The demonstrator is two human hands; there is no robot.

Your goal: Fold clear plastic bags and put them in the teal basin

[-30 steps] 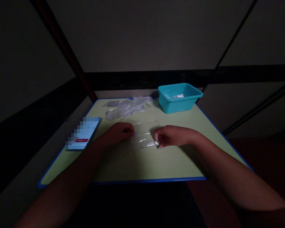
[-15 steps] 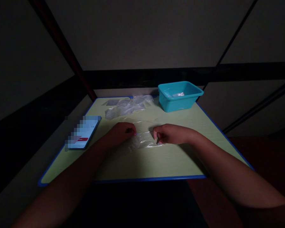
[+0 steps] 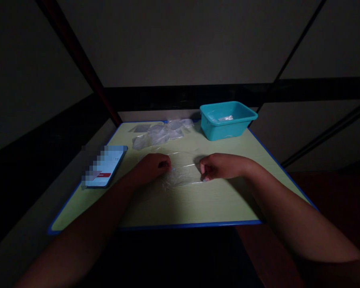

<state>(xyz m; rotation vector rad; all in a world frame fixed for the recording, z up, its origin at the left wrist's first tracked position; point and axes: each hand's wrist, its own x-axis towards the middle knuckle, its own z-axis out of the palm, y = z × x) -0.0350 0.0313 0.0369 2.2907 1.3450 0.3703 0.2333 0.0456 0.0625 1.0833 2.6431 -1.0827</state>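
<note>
A clear plastic bag (image 3: 183,172) is stretched low over the pale green table (image 3: 180,208), between my two hands. My left hand (image 3: 156,165) has its fingers curled in a pinch on the bag's left part. On the right side, my right hand (image 3: 217,167) pinches the bag's edge between thumb and fingers. Behind my hands, several flat clear bags (image 3: 159,134) lie overlapping near the table's far edge. The bag's exact outline is hard to make out in the dim light.
A turquoise basket (image 3: 225,130) with some clear plastic inside stands at the back right of the table. A phone (image 3: 108,168) with its screen lit lies near the left edge. Dark wall panels rise behind the table.
My right hand has moved a little to the right, and the plastic between my hands is pulled wider. My left hand has hardly moved.
</note>
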